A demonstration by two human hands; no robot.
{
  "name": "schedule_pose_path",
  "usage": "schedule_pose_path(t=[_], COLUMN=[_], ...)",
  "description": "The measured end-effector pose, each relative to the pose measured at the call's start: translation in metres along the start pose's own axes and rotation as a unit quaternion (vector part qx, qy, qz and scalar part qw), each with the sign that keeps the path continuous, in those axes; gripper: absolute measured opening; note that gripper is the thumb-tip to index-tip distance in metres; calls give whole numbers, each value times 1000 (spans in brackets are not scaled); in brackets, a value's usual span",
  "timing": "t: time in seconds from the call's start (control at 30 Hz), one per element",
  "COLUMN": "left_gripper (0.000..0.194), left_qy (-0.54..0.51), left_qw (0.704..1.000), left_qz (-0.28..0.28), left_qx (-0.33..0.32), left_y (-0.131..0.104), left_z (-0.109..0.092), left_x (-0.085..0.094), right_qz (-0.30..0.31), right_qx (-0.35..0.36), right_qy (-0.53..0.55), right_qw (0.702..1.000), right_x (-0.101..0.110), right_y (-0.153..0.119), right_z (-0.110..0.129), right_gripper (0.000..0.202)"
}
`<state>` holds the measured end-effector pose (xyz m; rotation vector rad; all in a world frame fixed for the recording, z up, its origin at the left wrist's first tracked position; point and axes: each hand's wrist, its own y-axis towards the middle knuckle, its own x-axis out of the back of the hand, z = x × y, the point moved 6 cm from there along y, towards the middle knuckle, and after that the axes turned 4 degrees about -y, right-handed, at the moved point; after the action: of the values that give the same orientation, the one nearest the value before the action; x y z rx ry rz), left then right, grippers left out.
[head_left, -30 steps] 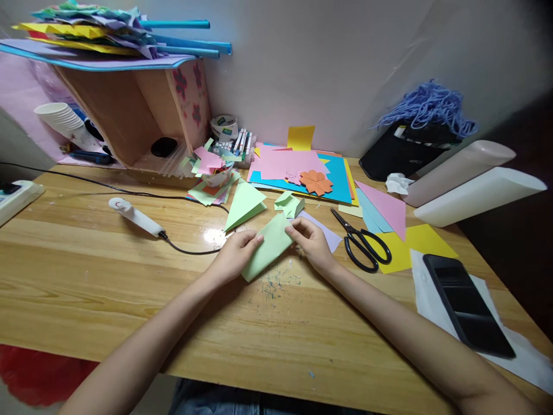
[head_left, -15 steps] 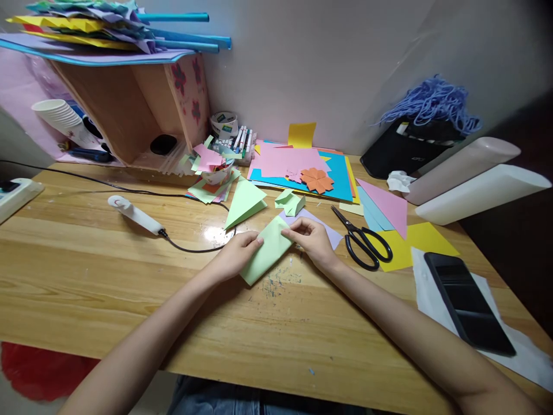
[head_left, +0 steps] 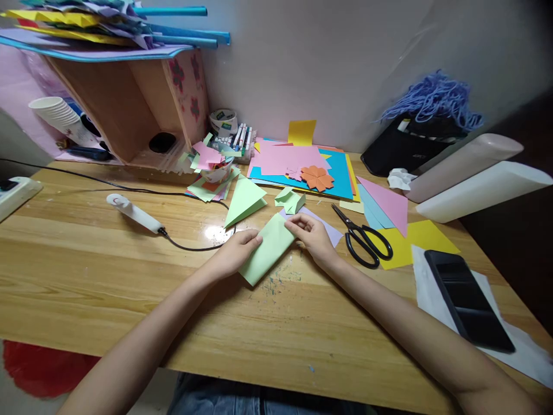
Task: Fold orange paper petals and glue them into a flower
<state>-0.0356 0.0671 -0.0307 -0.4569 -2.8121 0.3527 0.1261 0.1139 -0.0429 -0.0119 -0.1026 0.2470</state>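
Observation:
Between my hands is a folded light green sheet of paper (head_left: 268, 253), a long rectangle slanting up to the right just above the table. My left hand (head_left: 240, 249) grips its left edge, thumb on top and the other fingers hidden beneath. At its upper right corner my right hand (head_left: 311, 235) pinches the paper between thumb and forefinger. Just beyond lie a small folded green paper piece (head_left: 290, 200) and a purple sheet (head_left: 322, 226), partly covered by my right hand. A larger folded green paper (head_left: 244, 199) stands to the left of them.
Black-handled scissors (head_left: 362, 235) lie right of my right hand, near yellow paper (head_left: 415, 245) and a phone (head_left: 469, 300) on white tissue. A white corded device (head_left: 133, 213) is at left. Coloured sheets with an orange paper flower (head_left: 317, 178) sit at the back.
My right hand has shifted very slightly along the green paper's upper corner. Both hands keep their hold, and the view has tilted a little.

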Motion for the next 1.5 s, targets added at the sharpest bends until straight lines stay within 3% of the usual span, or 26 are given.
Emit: schedule_pose_path(t=[0.2,0.67,1.03,1.5], left_gripper=[33,29,31,34], left_qy=[-79,-94,-45,43], left_qw=[996,994,998,999], left_qz=[25,21,32,-2], left_qx=[43,56,22,-12], left_y=[-3,0,-1,-3], left_z=[1,5,-1,-7], left_x=[-3,-3,-5,-8], right_qz=[14,6,29,-5], right_qx=[-18,-58,-74,-62], right_qy=[-5,29,47,13], right_qw=[1000,998,996,998], right_x=[0,1,1,3], right_y=[1,1,1,1], right_z=[-1,-3,-6,-4], right_gripper=[23,29,35,31])
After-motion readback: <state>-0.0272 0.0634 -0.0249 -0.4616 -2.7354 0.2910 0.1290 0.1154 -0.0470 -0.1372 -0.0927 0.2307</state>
